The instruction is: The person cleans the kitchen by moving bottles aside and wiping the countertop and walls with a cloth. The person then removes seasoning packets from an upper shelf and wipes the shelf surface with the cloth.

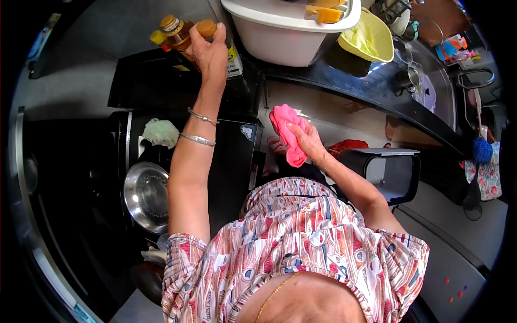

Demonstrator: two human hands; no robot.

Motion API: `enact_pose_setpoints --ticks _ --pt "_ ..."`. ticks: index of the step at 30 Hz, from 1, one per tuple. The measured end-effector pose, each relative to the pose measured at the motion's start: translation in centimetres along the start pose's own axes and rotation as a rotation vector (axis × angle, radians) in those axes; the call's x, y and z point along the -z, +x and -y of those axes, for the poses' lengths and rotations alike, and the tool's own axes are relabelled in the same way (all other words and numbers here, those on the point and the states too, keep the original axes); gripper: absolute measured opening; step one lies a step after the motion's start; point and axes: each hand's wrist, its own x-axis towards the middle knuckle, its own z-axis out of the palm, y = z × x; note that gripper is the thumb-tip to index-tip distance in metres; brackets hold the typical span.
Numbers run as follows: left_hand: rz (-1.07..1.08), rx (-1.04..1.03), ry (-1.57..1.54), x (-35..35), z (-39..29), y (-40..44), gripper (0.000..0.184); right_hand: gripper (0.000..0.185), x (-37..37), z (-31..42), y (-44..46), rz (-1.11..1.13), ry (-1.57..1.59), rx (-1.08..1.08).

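My left hand (209, 54) reaches to the corner of the black counter, its fingers and thumb around a bottle with an orange-brown cap (206, 27). Most of that bottle's body is hidden behind the hand. Right beside it stand a brown bottle with a gold cap (171, 24) and a smaller bottle with a yellow cap (158, 37). A bunched pink cloth (288, 134) is gripped in my right hand (308, 141), held in the air in front of my body, over the floor.
A white tub (291, 40) and a yellow basket (379, 32) stand on the dark counter (334, 86), near the sink (439, 70). At the left are a steel bowl (146, 196) and a pale crumpled cloth (160, 133). A grey-black bin (385, 175) is at my right.
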Motion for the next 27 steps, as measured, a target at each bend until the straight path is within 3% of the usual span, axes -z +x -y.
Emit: enact_pose_setpoints --ticks 3,4,6,10,13,15,17,18,20,23,26,27 --pt "-0.025 -0.020 0.163 -0.2 -0.5 0.4 0.039 0.034 -0.7 -0.3 -0.3 0.006 0.055 0.020" --pt "0.046 -0.059 0.167 0.2 -0.1 0.5 0.048 0.034 -1.0 -1.2 0.0 0.017 0.057 0.040" --pt "-0.012 -0.222 0.181 0.2 0.6 0.2 0.058 0.034 -1.6 -0.1 -0.7 0.097 0.123 -0.025" --pt "0.048 -0.099 0.245 1.4 -1.6 -0.9 0.073 0.035 -2.9 2.9 -1.2 0.287 0.159 -0.148" --pt "0.087 -0.036 0.253 2.8 -2.6 -1.0 0.082 0.034 -4.4 4.1 -1.0 0.392 0.139 -0.014" --pt "0.044 -0.069 0.280 4.3 -2.9 -1.1 0.075 0.034 -5.7 5.2 -0.9 0.439 0.153 -0.009" --pt "0.254 -0.123 0.282 7.6 -2.7 -0.7 0.064 0.034 -6.9 5.7 -0.7 0.481 0.279 -0.037" --pt "0.235 -0.185 0.339 9.7 -3.7 -0.9 0.054 0.036 -7.2 5.7 -0.4 0.548 0.319 -0.035" --pt "0.255 -0.244 0.427 14.5 -2.8 0.0 0.052 0.037 -8.6 6.5 0.0 0.556 0.379 -0.062" --pt "0.262 -0.084 0.551 22.2 -1.1 1.4 0.047 0.040 -10.5 9.0 -0.2 0.559 0.521 -0.117" --pt "0.314 0.291 0.729 30.0 -0.6 1.2 0.048 0.044 -12.5 11.6 0.3 0.723 0.762 -0.327" --pt "0.288 0.313 0.776 32.3 -0.6 1.1 0.047 0.045 -13.4 11.9 0.9 0.700 0.819 -0.352"
